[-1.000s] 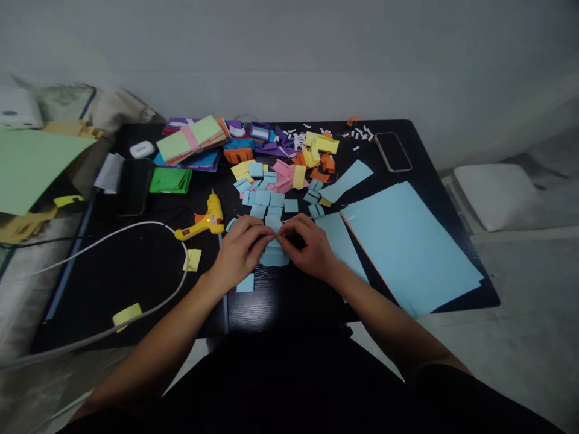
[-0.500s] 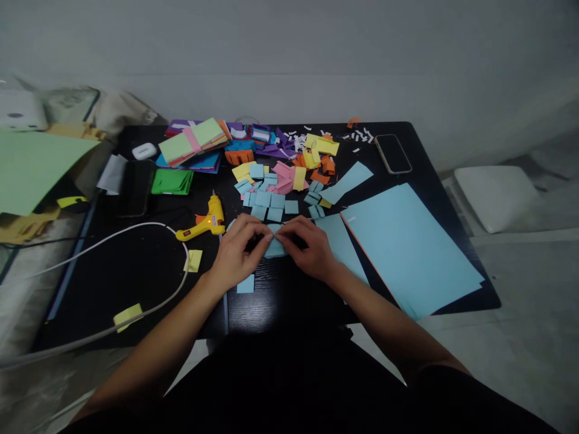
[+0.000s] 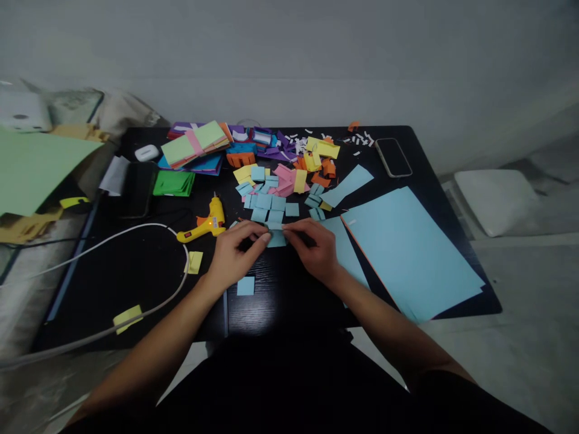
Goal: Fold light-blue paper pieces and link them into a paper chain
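Note:
Between my two hands is a small light-blue piece of paper (image 3: pixel 276 239) with a fold across its upper part. My left hand (image 3: pixel 239 250) pinches its left edge between thumb and fingers. At the opposite edge, my right hand (image 3: pixel 313 246) pinches it the same way. Just beyond my fingertips lie several small blue paper squares (image 3: pixel 268 205), some folded. One more blue square (image 3: pixel 245 286) lies flat on the dark table, below my left hand. A yellow glue gun (image 3: pixel 208 223) rests on its side to the left of my left hand.
Large blue sheets (image 3: pixel 411 253) cover the right side, near a phone (image 3: pixel 393 157). Stacked coloured papers (image 3: pixel 196 144), green pieces (image 3: pixel 174 183) and white scraps (image 3: pixel 301 144) lie along the back. A white cable (image 3: pixel 156 308) loops across the left, past yellow pieces (image 3: pixel 195 262).
My hands have moved slightly apart, my right hand a little to the right. More of the blue paper shows between them, with its fold now visible.

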Motion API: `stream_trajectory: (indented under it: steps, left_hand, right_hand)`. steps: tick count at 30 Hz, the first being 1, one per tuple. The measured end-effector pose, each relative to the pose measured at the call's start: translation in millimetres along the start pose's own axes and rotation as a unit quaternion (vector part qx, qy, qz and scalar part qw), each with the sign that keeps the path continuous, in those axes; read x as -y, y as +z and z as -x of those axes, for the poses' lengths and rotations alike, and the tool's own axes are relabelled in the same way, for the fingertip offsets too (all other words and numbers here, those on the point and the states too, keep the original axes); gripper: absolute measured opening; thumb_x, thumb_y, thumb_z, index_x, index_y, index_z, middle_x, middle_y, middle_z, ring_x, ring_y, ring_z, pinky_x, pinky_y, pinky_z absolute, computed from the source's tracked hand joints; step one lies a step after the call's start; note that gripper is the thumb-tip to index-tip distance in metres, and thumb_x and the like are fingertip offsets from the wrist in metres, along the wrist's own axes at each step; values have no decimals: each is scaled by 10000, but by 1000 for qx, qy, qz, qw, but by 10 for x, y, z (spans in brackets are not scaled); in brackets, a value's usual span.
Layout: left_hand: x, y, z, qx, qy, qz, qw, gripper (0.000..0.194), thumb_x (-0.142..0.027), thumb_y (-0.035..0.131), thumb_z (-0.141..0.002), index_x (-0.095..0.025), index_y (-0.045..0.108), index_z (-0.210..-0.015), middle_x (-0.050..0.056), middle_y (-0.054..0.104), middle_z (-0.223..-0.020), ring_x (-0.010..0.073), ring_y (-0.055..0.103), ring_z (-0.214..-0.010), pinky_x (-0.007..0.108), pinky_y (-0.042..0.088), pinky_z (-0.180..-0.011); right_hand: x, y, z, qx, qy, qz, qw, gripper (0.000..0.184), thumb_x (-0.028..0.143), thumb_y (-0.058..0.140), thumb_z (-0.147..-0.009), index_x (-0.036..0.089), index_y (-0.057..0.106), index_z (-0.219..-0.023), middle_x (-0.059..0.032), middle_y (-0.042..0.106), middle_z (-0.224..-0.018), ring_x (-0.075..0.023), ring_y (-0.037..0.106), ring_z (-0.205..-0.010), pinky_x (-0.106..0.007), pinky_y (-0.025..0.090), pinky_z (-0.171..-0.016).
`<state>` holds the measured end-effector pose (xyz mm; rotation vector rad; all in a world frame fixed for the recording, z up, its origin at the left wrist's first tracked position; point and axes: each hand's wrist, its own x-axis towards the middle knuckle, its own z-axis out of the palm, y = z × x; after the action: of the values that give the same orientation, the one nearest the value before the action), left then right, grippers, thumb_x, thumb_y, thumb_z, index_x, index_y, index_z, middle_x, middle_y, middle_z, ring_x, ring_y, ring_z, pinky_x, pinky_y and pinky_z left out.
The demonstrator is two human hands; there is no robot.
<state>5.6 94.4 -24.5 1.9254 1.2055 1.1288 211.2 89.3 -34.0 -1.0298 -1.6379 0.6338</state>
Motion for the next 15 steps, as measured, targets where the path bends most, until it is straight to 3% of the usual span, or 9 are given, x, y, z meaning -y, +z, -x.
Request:
stream_trajectory:
  steps: [3, 6, 10, 15]
  left_hand:
    - [18, 82, 51, -4, -26, 27, 999, 102, -293, 720, -932, -196, 748, -918, -1, 708, -793, 141, 647, -714, 280, 512, -712]
    - [44, 106, 67, 1, -50, 47, 998, 117, -310, 719, -933, -202, 763, -920, 0, 723, -795, 141, 653, -719, 276, 508, -706]
    - [21, 96, 48, 16, -68, 53, 996, 158, -338, 710, -935, -201, 765, -880, -18, 682, -712, 132, 614, -660, 263, 496, -658]
    - [-16, 95, 43, 52, -79, 70, 993, 155, -352, 720, -925, -203, 759, -941, -23, 674, -694, 127, 602, -627, 241, 482, -598]
  right_hand:
    - [-4, 27, 23, 14, 17, -25, 999, 79, 225, 709, -970, 251, 782, -983, -37, 795, -952, -188, 740, -889, -351, 602, -852]
    - [-16, 51, 36, 20, 76, -72, 994, 88, 302, 727, -958, 256, 783, -1007, -42, 789, -987, -191, 740, -913, -352, 609, -864]
    - [-37, 67, 25, 22, 176, -186, 966, 248, 431, 795, -888, 250, 768, -1055, -46, 783, -1034, -193, 751, -926, -337, 629, -848]
    - [-59, 53, -9, 32, 220, -224, 949, 304, 466, 857, -810, 242, 773, -997, -31, 793, -962, -204, 754, -928, -354, 632, -863]
